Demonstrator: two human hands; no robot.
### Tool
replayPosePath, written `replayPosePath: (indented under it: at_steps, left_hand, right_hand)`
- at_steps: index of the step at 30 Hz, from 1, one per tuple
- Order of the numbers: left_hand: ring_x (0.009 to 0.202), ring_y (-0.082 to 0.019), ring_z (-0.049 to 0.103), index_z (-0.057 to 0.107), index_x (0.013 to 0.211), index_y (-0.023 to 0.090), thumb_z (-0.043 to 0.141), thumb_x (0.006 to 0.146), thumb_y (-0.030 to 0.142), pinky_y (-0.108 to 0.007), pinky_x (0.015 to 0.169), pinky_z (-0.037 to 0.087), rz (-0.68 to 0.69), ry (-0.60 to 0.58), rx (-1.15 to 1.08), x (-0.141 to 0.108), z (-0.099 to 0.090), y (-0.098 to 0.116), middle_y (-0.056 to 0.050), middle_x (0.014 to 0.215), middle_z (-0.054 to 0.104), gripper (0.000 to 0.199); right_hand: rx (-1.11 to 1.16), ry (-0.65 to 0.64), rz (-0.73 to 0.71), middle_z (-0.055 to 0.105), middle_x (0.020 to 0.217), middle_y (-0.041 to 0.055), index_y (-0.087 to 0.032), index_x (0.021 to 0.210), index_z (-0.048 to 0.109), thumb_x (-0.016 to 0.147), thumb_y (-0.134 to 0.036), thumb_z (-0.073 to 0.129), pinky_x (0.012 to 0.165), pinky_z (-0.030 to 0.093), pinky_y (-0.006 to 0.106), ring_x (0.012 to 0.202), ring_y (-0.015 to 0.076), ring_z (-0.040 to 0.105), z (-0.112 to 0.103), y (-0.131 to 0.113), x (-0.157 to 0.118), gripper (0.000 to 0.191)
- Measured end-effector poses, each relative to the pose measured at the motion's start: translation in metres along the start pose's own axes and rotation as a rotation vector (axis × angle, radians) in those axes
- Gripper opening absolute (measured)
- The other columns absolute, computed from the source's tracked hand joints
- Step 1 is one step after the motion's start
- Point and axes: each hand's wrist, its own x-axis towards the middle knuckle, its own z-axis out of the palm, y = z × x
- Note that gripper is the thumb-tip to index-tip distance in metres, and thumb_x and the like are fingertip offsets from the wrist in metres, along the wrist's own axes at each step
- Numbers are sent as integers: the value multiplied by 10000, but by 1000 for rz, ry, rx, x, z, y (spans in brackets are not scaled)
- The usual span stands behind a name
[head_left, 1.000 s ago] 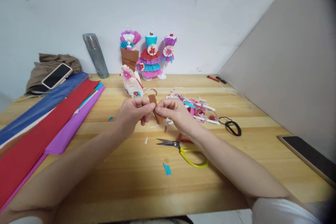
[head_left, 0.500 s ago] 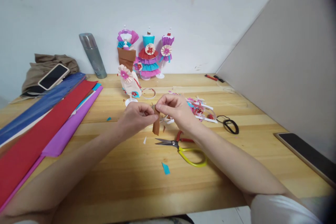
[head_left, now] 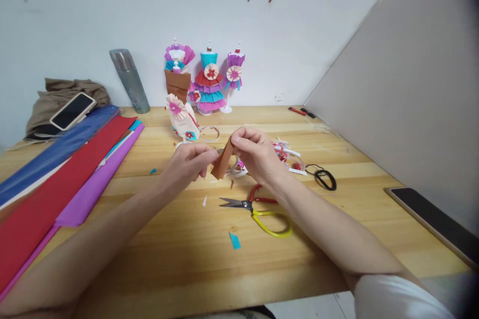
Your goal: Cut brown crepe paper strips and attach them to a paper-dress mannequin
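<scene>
A strip of brown paper (head_left: 223, 160) slants down to the left between my hands, above the table. Thumb and fingers of my right hand (head_left: 257, 153) pinch its upper end. My left hand (head_left: 191, 163) is closed, its fingertips at the strip's left edge. Below lie the scissors (head_left: 247, 204), blades parted, with one red and one yellow handle. Behind my hands, a small white dress form in cream paper (head_left: 183, 122) carries a pleated rosette. A roll of tape (head_left: 209, 133) lies beside it; my right hand partly hides a pile of paper scraps (head_left: 286, 152).
Dress forms in coloured paper (head_left: 210, 82) stand against the wall, beside a grey bottle (head_left: 130, 82). Folded coloured paper (head_left: 86, 159) and a phone (head_left: 74, 111) are on the left. A black hair tie (head_left: 326, 179) and a dark tablet-like slab (head_left: 430, 219) lie right.
The brown strip hung nearly straight down and now slants, with more of it showing. My right hand has risen slightly to the right, and the hands have drawn apart a little.
</scene>
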Motion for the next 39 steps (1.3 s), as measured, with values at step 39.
replayPosePath:
  at_steps: [39]
  left_hand:
    - [340,-56,366,647,610,143,695,540,341,-190,356,237,-261,-95,-38,7,-2,-1,11,424,543,216]
  right_hand:
    - [-131,-151,-50,584,659,-8,-155,736,668,697,-446,690,585,364,255,600,106,486,-7,0,4,295]
